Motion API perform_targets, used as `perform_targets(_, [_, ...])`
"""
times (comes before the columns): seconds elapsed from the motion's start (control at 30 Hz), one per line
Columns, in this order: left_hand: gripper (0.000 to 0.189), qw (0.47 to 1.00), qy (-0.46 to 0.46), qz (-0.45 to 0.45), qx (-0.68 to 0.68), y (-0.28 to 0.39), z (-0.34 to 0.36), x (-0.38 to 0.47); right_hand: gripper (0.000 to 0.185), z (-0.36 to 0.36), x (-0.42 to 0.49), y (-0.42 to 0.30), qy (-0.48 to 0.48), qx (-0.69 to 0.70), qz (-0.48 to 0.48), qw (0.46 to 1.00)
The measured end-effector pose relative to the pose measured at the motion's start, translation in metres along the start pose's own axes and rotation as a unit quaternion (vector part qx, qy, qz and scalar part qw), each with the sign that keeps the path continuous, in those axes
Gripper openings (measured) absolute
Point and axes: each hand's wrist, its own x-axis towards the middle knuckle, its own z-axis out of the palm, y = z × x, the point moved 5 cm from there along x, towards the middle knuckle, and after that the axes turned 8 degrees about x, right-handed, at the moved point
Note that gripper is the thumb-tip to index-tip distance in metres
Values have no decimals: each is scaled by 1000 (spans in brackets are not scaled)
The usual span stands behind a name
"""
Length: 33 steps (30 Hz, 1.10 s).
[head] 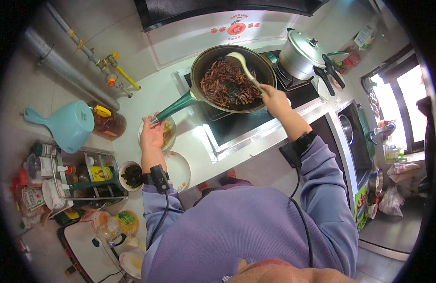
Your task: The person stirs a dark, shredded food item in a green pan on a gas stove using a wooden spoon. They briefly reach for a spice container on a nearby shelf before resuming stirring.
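Observation:
A deep frying pan [234, 109] with a green handle [177, 106] sits on the left burner of the black glass hob [228, 129]. Dark reddish-brown shredded food [228, 85] covers much of its bottom. My right hand [277, 100] grips a pale ladle [244, 67], its bowl resting among the food near the far wall of the pan. Palm upward, my left hand [152, 133] supports the metal-tipped end of the pan handle, thumb on one side and fingers beneath. Under that hand is a bowl of yellowish food [168, 132], partly covered by it.
A pressure cooker [301, 58] occupies the right burner, its black handles jutting rightward. Left of me are a white plate [177, 169], a bowl of dark food [131, 175], a condiment rack [87, 173], an oil jug [112, 123] and a blue scoop [71, 125]. A range hood [225, 10] overhangs the back.

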Motion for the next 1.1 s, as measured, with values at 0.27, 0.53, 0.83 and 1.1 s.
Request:
perform_targets(0.27, [40,1000,23,-10,-6,1,3,-4,31,-61,-49,-14,-92,-93,-169,977])
perform_targets(0.53, [44,1000,19,-3,-3,-2,4,-3,31,-108,-90,-58,-202,-54,59,976])
perform_targets(0.83, [43,1000,21,-8,6,0,6,-4,31,-48,-16,4,27,-66,-107,992])
perform_targets(1.1, [41,1000,8,-8,0,0,6,-4,33,-61,-63,-6,-97,-22,56,993])
